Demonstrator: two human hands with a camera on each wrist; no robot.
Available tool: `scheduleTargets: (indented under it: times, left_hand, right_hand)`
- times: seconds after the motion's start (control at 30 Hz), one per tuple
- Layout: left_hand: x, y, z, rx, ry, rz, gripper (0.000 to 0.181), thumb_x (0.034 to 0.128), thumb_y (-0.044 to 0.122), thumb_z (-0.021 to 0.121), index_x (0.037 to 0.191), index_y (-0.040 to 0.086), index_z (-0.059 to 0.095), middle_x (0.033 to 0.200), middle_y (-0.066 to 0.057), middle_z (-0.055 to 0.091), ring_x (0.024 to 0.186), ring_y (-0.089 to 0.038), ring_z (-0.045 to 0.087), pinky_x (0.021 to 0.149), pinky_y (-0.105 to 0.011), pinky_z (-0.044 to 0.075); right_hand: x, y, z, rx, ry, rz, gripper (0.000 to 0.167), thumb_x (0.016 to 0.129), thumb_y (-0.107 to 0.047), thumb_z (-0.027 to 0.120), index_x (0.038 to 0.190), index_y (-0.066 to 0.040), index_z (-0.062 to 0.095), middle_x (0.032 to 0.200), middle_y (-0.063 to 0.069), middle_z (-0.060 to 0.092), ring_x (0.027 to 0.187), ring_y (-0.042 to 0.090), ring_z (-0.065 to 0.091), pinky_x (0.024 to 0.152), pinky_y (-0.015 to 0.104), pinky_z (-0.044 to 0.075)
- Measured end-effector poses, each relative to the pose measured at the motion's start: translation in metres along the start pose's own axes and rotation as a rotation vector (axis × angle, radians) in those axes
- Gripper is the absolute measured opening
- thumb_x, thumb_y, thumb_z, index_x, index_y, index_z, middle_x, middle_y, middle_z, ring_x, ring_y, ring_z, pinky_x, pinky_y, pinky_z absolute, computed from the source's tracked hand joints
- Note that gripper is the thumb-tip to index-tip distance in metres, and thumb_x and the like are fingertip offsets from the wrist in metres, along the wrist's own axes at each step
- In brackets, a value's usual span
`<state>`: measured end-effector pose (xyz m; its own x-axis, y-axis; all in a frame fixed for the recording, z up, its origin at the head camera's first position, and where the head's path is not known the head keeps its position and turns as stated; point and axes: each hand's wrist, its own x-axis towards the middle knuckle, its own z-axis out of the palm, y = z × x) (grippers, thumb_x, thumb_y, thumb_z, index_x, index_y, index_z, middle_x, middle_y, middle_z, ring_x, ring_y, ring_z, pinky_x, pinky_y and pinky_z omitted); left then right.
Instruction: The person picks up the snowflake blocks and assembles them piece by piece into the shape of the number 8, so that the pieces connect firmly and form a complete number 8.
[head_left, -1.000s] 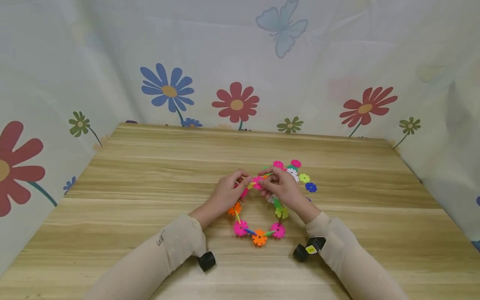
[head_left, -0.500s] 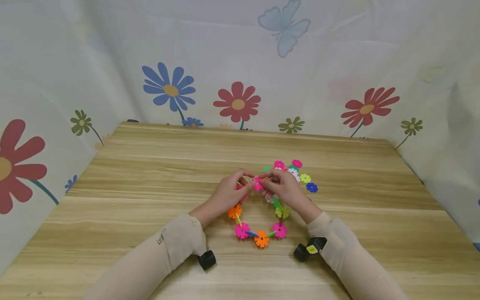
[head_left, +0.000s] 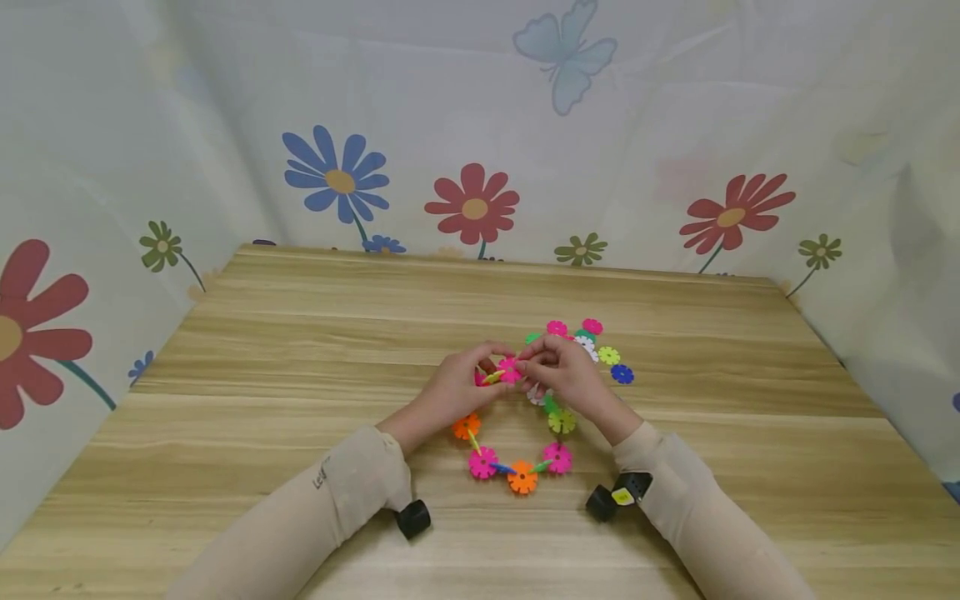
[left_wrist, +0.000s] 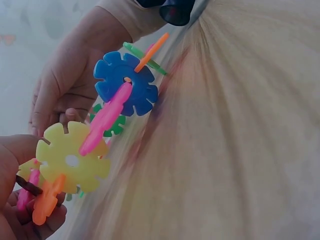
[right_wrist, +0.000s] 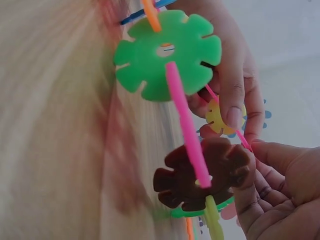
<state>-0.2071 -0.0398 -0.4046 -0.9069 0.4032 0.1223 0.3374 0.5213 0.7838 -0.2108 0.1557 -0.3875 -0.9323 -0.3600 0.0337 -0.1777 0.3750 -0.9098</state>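
With twelve o'clock straight ahead of the person, the left hand has its thumb and finger pinching a thin yellow disc, seen edge-on. The right hand grips the rim of a bright pink disc between its fingertips; I can't tell if those fingers hide another piece.

Both belong to a chain of slotted, flower-shaped discs, looping down towards the person. Those two are at about twelve on the loop; an orange disc is at nine, a yellow-green disc at three. Whether the loop closes behind the hands I can't see.

More discs are scattered just past the right hand: a pink piece at twelve, another pink one at one, a yellow piece at two and a blue piece at three.

All this is on a wood-grain table. Beyond, the curtain carries a blue flower at eleven and a pale butterfly near twelve.
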Motion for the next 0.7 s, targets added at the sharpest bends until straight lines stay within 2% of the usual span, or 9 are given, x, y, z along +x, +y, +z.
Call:
scheduleTargets:
  times: [0.17,0.37,0.53,0.7]
  left_hand:
    - [-0.002,0.005,-0.001,0.04,0.001,-0.022,0.04,0.0863,0.023,0.072,0.125,0.022,0.06,0.108,-0.005,0.068,0.096,-0.02,0.061,0.075,-0.031,0.052]
    - [-0.002,0.005,-0.002,0.093,0.004,-0.047,0.036,0.0868,0.023,0.072,0.121,0.022,0.061,0.104,-0.005,0.068,0.093,-0.019,0.061,0.076,-0.033,0.052]
    - [0.0,0.001,0.0,0.119,-0.01,-0.068,0.036,0.0859,0.023,0.073,0.12,0.022,0.062,0.102,-0.005,0.068,0.091,-0.019,0.061,0.077,-0.033,0.052]
    - [0.0,0.0,0.0,0.139,-0.02,-0.069,0.036,0.0858,0.022,0.073,0.121,0.02,0.062,0.103,-0.006,0.069,0.093,-0.021,0.062,0.081,-0.037,0.052]
  right_hand:
    - [0.0,-0.001,-0.003,-0.075,0.008,-0.015,0.019,0.095,-0.012,0.059,0.105,0.004,0.062,0.09,0.024,0.069,0.067,0.015,0.064,0.057,0.025,0.054]
    - [-0.002,-0.003,-0.014,-0.204,0.047,-0.013,0.018,0.094,-0.013,0.062,0.105,0.0,0.064,0.092,0.021,0.069,0.073,0.026,0.065,0.059,0.03,0.054]
    - [-0.003,-0.001,-0.027,-0.341,0.1,-0.014,0.018,0.092,-0.012,0.064,0.104,0.0,0.064,0.096,0.017,0.068,0.08,0.025,0.063,0.064,0.032,0.054]
    - [0.0,0.01,-0.041,-0.481,0.139,0.003,0.02,0.09,-0.012,0.065,0.105,0.002,0.066,0.098,0.017,0.068,0.084,0.026,0.063,0.071,0.031,0.052]
